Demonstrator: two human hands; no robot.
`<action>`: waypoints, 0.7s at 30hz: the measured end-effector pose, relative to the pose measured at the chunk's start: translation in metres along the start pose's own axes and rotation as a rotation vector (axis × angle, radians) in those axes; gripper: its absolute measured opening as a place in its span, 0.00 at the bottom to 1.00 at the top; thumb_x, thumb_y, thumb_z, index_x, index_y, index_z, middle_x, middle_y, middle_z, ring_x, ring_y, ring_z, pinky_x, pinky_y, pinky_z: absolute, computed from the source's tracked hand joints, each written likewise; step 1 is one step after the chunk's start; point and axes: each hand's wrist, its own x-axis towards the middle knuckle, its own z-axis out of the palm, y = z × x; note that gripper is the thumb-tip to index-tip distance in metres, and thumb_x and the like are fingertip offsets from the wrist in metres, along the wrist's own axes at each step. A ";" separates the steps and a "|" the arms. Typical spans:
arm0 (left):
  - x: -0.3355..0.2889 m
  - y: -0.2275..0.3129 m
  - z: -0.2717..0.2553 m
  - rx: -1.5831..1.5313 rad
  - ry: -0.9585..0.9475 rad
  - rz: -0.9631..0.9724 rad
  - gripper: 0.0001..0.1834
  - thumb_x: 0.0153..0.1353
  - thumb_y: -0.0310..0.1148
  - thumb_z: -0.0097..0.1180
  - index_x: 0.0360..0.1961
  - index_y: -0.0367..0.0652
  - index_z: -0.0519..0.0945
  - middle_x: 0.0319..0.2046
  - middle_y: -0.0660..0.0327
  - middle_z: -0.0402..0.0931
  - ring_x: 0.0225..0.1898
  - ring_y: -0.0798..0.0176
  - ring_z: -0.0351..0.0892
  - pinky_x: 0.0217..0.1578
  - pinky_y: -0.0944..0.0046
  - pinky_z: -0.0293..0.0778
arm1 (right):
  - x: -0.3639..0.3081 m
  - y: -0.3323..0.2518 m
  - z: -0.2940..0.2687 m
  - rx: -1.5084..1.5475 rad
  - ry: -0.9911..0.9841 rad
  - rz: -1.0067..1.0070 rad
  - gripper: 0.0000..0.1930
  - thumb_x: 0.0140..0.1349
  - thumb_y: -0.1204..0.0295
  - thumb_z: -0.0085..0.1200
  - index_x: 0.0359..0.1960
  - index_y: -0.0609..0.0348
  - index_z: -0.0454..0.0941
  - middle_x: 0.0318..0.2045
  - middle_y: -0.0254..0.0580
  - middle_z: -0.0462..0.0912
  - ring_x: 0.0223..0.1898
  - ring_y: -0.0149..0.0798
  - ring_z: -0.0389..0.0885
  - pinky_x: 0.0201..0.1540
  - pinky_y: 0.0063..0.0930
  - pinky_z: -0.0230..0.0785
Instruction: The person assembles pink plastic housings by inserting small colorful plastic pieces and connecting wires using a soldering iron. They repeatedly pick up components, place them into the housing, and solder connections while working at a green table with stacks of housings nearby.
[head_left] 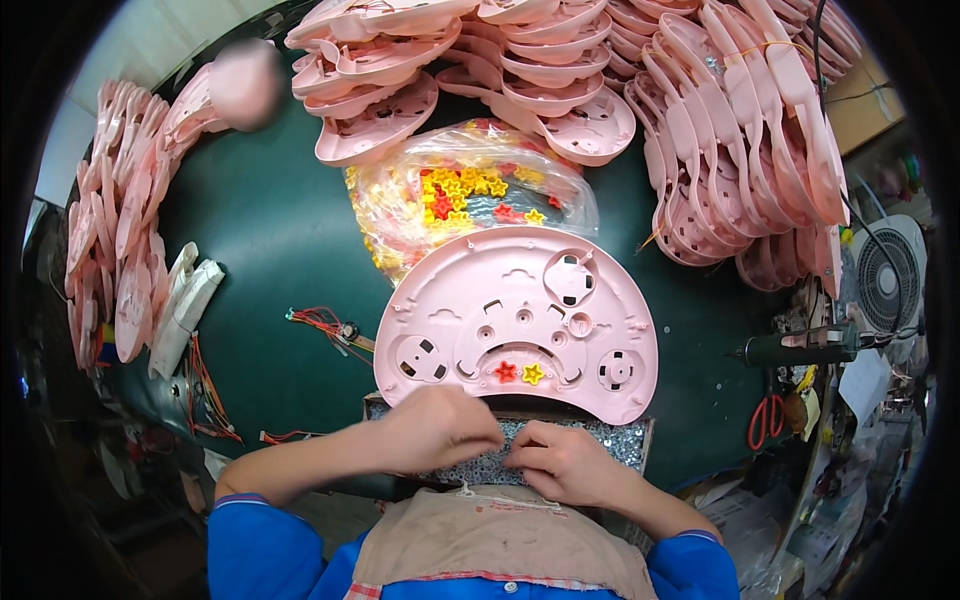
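Note:
A pink half-moon plastic shell (470, 300) lies with its hollow inside up, its curved notch toward me. A red star (506, 372) and a yellow star (533, 373) sit side by side in it near the notch. Just below the shell is a tray of small shiny metal parts, probably screws (625, 445). Over the tray's left part my left hand (440, 430) is curled, its fingertips mostly hidden. Opposite it, my right hand (565, 462) is closed with fingers bent inward. Anything between the fingers of either hand is too small or hidden to name.
Beyond the shell lies a clear plastic bag (400, 200) of red and yellow stars. Pink shells stand in stacks (375, 95) at the back, left and right. Wired parts (345, 330) lie at left. Rightward are red-handled scissors (766, 420), an electric screwdriver (805, 346) and a fan (888, 272).

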 end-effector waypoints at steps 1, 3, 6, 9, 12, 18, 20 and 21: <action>0.007 -0.007 -0.006 0.009 0.049 0.029 0.06 0.56 0.30 0.69 0.35 0.45 0.87 0.33 0.58 0.85 0.37 0.50 0.84 0.40 0.52 0.79 | 0.000 0.001 0.000 0.044 0.021 0.003 0.12 0.58 0.80 0.61 0.44 0.59 0.85 0.39 0.43 0.84 0.37 0.47 0.86 0.40 0.37 0.80; 0.026 -0.021 -0.019 0.054 0.083 0.058 0.05 0.54 0.30 0.70 0.32 0.45 0.86 0.34 0.60 0.81 0.40 0.52 0.81 0.41 0.54 0.77 | 0.001 -0.001 -0.001 0.126 0.057 0.031 0.12 0.57 0.81 0.61 0.44 0.60 0.86 0.39 0.44 0.84 0.38 0.46 0.86 0.41 0.35 0.80; 0.048 -0.040 -0.027 0.118 0.067 0.053 0.06 0.52 0.30 0.71 0.31 0.46 0.86 0.35 0.63 0.76 0.42 0.56 0.78 0.43 0.55 0.74 | 0.002 -0.003 -0.004 0.223 0.099 0.059 0.11 0.58 0.82 0.61 0.42 0.60 0.87 0.39 0.44 0.85 0.38 0.44 0.86 0.42 0.34 0.80; 0.058 -0.056 -0.024 0.186 -0.003 0.067 0.06 0.50 0.31 0.72 0.29 0.48 0.87 0.35 0.65 0.74 0.44 0.58 0.76 0.44 0.56 0.71 | -0.002 0.001 -0.007 0.295 0.119 0.026 0.09 0.59 0.81 0.62 0.42 0.60 0.88 0.38 0.45 0.85 0.37 0.42 0.86 0.41 0.33 0.79; 0.062 -0.061 -0.023 0.262 -0.047 0.045 0.05 0.49 0.33 0.72 0.27 0.49 0.87 0.35 0.65 0.73 0.44 0.59 0.75 0.45 0.56 0.70 | -0.005 0.000 -0.011 0.340 0.115 0.080 0.09 0.60 0.80 0.63 0.42 0.60 0.88 0.36 0.44 0.84 0.35 0.40 0.85 0.39 0.31 0.79; 0.064 -0.056 -0.022 0.301 -0.068 0.012 0.04 0.50 0.34 0.70 0.26 0.48 0.87 0.35 0.64 0.74 0.45 0.58 0.76 0.46 0.56 0.70 | -0.005 0.000 -0.023 0.421 0.152 0.139 0.08 0.62 0.80 0.64 0.43 0.62 0.89 0.34 0.42 0.85 0.35 0.34 0.84 0.37 0.27 0.77; 0.066 -0.054 -0.023 0.316 -0.079 0.001 0.04 0.50 0.34 0.69 0.27 0.47 0.88 0.34 0.63 0.74 0.45 0.58 0.76 0.46 0.56 0.71 | -0.004 -0.002 -0.029 0.466 0.172 0.159 0.08 0.62 0.80 0.64 0.43 0.63 0.89 0.35 0.41 0.86 0.35 0.32 0.84 0.36 0.26 0.77; 0.068 -0.052 -0.022 0.346 -0.090 -0.014 0.04 0.50 0.33 0.68 0.27 0.47 0.88 0.34 0.62 0.75 0.45 0.57 0.76 0.45 0.55 0.71 | -0.003 -0.001 -0.033 0.476 0.190 0.165 0.08 0.63 0.80 0.64 0.43 0.64 0.89 0.35 0.41 0.86 0.35 0.32 0.83 0.36 0.26 0.76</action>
